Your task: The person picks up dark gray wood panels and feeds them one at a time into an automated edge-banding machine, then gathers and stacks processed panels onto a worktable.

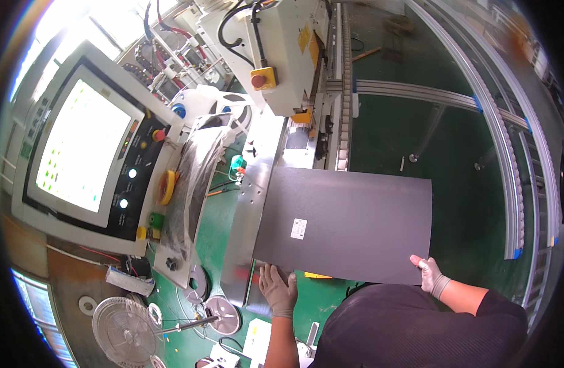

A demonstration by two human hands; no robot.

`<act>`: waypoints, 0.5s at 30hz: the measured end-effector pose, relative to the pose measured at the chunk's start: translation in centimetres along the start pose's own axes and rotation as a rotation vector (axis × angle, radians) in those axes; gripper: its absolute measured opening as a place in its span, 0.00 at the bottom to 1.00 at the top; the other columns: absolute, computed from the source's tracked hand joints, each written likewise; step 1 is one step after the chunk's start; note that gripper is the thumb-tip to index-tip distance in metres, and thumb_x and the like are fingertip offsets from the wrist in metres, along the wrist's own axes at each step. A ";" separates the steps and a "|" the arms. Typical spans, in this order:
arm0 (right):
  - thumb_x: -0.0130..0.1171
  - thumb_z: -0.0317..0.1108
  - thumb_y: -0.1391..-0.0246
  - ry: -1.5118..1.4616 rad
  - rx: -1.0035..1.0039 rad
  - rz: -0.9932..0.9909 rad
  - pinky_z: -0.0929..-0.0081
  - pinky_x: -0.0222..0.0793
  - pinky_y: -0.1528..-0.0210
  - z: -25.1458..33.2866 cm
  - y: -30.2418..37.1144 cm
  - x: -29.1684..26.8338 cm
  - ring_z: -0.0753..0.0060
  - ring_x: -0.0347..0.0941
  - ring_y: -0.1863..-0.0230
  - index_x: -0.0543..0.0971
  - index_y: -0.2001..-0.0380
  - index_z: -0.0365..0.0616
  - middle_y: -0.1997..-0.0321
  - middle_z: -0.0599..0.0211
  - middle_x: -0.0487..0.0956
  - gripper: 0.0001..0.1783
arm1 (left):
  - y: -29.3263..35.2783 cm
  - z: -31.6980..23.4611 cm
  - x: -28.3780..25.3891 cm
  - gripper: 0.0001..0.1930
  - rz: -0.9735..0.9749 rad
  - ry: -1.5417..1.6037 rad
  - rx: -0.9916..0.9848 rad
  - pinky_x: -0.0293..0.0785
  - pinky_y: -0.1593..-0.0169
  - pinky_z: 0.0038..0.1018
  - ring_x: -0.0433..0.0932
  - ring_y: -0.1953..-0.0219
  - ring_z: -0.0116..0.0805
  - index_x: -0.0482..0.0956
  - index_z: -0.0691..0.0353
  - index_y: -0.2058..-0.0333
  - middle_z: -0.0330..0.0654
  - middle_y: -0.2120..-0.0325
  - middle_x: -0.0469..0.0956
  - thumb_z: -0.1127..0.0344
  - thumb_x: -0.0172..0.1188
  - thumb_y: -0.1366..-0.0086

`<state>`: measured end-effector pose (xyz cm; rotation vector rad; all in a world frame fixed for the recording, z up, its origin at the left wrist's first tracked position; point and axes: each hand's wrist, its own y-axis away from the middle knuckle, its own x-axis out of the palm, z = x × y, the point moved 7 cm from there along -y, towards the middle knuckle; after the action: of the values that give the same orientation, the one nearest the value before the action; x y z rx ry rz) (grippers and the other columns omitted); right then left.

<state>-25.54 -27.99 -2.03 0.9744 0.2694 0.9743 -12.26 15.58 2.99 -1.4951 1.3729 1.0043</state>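
Note:
A large dark grey rectangular panel lies level in front of me, its left edge over the metal machine bed. A small white label is stuck on its left part. At the near right corner my right hand, in a pale glove, is closed on the panel, thumb on top and the other fingers hidden below. My left hand, also gloved, has its fingers stretched out just below the near left corner. Whether its fingertips touch the panel I cannot tell.
A control console with a lit screen stands at the left. Ahead is a machine head with a red stop button. Roller rails run along the right. A pedestal fan stands at the lower left, on a green floor.

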 end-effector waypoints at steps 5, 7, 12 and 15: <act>0.58 0.34 0.40 -0.060 -0.088 -0.081 0.67 0.65 0.38 3.9 -3.3 0.3 0.73 0.70 0.48 0.73 0.50 0.35 0.51 0.64 0.75 0.18 | -3.6 -3.6 0.6 0.44 0.131 -0.217 0.121 0.42 0.28 0.47 0.50 0.29 0.55 0.58 0.70 0.36 0.57 0.33 0.57 0.43 0.56 0.42; 0.58 0.34 0.41 -0.033 -0.127 -0.101 0.66 0.64 0.39 6.4 -5.3 0.4 0.74 0.70 0.48 0.72 0.49 0.37 0.50 0.65 0.75 0.19 | -5.8 -4.4 1.1 0.44 0.168 -0.236 0.127 0.40 0.28 0.48 0.49 0.29 0.54 0.57 0.69 0.35 0.56 0.32 0.56 0.45 0.58 0.43; 0.65 0.48 0.44 0.094 -0.169 -0.237 0.56 0.67 0.44 11.2 -11.9 -2.0 0.70 0.71 0.49 0.70 0.60 0.45 0.53 0.69 0.74 0.21 | -7.5 -4.7 1.7 0.45 0.183 -0.263 0.112 0.39 0.28 0.50 0.49 0.29 0.56 0.57 0.68 0.34 0.56 0.32 0.55 0.50 0.62 0.47; 0.65 0.48 0.43 -0.014 -0.195 -0.085 0.57 0.71 0.47 16.0 -13.9 0.3 0.68 0.74 0.53 0.72 0.58 0.45 0.56 0.69 0.76 0.21 | -7.6 -4.6 2.2 0.45 0.174 -0.256 0.100 0.40 0.28 0.51 0.50 0.29 0.58 0.58 0.67 0.35 0.55 0.32 0.56 0.51 0.62 0.48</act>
<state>-7.90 -39.66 -3.95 0.7856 0.1985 0.8977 -4.41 10.85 2.85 -1.1446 1.3627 1.1734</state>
